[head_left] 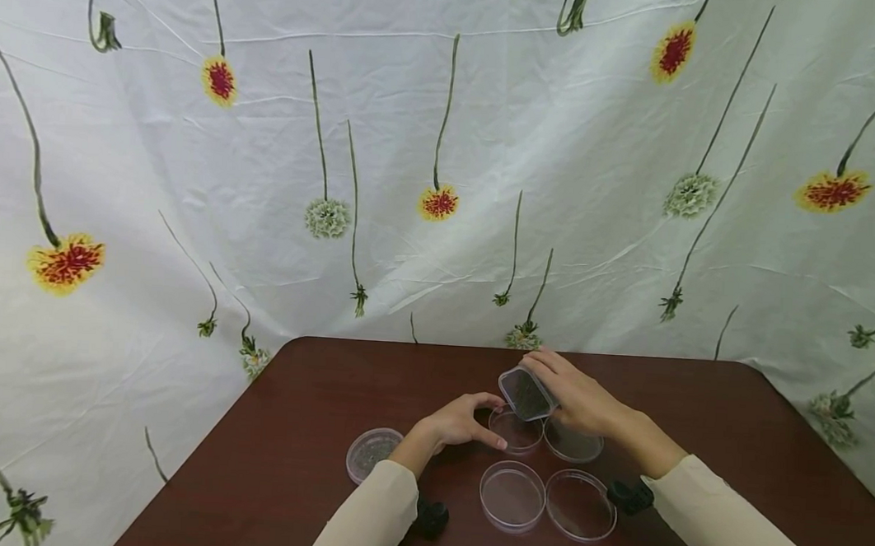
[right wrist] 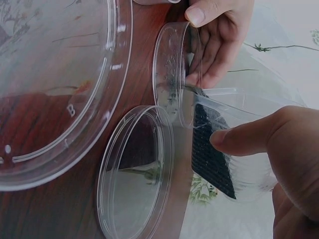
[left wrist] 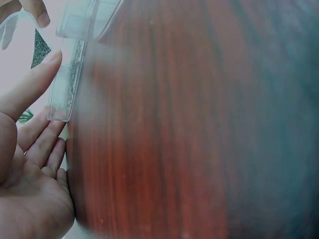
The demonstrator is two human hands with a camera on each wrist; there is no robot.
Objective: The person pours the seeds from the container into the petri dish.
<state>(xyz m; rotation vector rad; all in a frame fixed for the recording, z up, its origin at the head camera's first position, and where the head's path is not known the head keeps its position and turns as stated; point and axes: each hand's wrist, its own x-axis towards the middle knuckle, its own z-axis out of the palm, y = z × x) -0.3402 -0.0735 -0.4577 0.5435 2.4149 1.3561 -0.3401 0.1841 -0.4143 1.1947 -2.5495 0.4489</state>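
Though it's clear-walled, the tub [head_left: 526, 393] looks dark.

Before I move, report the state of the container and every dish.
Container: tilted, held in the right grip, dark material inside.
Rear left dish: flat, left grip at its rim.
Rear right dish: flat, partly hidden by the right grip.
Front left dish: flat, not held.
Front right dish: flat, not held.
Far left dish: flat, partly hidden, contents unclear.

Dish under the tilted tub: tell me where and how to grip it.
Grip the dish by its round side wall, coming from the left. That looks best: it lies flat, the tub leans over its far edge, and another dish crowds its right.
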